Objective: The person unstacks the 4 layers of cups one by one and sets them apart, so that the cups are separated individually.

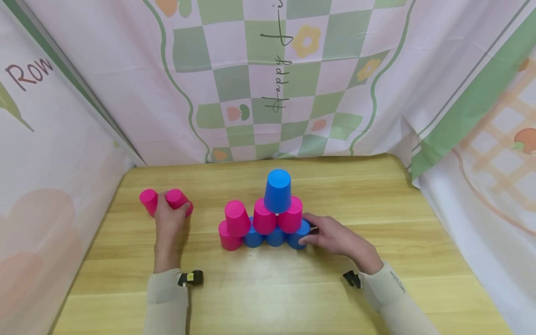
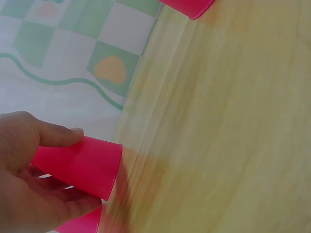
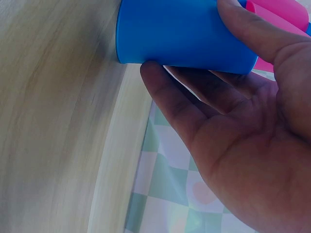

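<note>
My left hand (image 1: 168, 218) holds a pink cup (image 1: 177, 199) between thumb and fingers, mouth downward. A second pink cup (image 1: 148, 201) stands on its other side, close by the fingers. In the left wrist view, the held cup (image 2: 82, 165) has its rim close to the tabletop. My right hand (image 1: 335, 235) grips the blue cup (image 1: 298, 235) at the right end of a cup pyramid, with its thumb in front and fingers behind. That pyramid has a pink cup (image 1: 230, 237) and several blue ones below, pink cups (image 1: 237, 218) in the middle row, and one blue cup (image 1: 278, 190) on top.
The wooden table (image 1: 268, 293) carries everything. A checkered curtain (image 1: 272, 83) hangs along its back edge, with more printed curtains at both sides. Each sleeve cuff has a small black wrist camera (image 1: 193, 278) on it.
</note>
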Motion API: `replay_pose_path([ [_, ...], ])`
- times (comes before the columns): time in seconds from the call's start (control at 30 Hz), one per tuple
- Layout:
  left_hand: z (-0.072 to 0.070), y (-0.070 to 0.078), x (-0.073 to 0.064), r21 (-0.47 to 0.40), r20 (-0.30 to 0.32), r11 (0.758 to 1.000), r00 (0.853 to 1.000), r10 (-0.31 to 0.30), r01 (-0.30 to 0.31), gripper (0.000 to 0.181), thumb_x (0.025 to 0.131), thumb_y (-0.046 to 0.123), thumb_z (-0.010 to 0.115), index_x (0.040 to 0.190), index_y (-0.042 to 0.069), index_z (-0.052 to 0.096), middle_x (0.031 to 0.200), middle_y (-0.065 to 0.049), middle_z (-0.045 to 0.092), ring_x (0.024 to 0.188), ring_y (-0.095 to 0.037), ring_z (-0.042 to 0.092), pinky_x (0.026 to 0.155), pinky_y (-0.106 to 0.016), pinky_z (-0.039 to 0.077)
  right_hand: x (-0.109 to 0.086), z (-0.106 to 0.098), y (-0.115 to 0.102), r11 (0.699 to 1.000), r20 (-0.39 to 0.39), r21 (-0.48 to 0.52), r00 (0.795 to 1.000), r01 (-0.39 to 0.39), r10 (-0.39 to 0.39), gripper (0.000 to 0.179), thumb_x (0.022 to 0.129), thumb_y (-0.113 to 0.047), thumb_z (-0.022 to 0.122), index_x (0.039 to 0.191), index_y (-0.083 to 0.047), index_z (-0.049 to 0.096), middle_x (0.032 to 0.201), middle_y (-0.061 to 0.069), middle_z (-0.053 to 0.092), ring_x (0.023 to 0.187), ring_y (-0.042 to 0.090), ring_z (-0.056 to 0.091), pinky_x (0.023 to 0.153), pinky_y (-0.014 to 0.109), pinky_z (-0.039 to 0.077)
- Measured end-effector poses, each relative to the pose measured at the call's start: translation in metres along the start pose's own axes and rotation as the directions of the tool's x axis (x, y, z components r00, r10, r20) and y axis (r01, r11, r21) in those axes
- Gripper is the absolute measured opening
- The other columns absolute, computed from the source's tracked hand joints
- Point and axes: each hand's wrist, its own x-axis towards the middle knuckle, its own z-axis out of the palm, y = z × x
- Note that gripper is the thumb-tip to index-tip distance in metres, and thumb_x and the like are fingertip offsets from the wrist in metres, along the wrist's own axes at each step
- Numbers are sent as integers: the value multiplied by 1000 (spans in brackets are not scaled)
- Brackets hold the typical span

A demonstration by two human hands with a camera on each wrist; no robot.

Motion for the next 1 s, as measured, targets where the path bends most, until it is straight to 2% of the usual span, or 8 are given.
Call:
replay_pose_path([
  [0.3,-1,4,-4,-9,17,1000,1000,3,-3,65,92,7,64,146,6,29,143,-20,45,134,-33,43,111,-49,38,0,0,0,1000,3,1,1000,3,-3,49,90,-34,71,134,-21,53,121,-4,65,110,17,63,95,42,53],
  [0.5,-4,12,-5,-20,-13,1000,1000,16,-16,74,90,7,66,151,10,24,146,-19,43,134,-34,43,109,-50,40,0,-1,-1,1000,6,5,1000,1,-1,49,90,-32,71,134,-20,53,122,-2,65,110,19,63,95,43,53],
  [0.8,-8,29,-9,5,-82,993,990,119,-119,73,87,5,68,149,10,31,151,-18,39,136,-32,42,110,-47,40,0,-1,-1,1000,-1,5,1000,8,-8,47,90,-32,71,132,-22,54,121,-4,65,109,16,63,95,41,53],
  [1.0,-11,43,-21,41,-110,976,970,217,-213,66,89,9,68,147,8,36,150,-16,40,132,-31,44,104,-49,45,0,-2,-1,1000,5,23,1000,12,-12,48,90,-32,71,133,-23,53,123,-4,64,110,16,63,96,41,53],
])
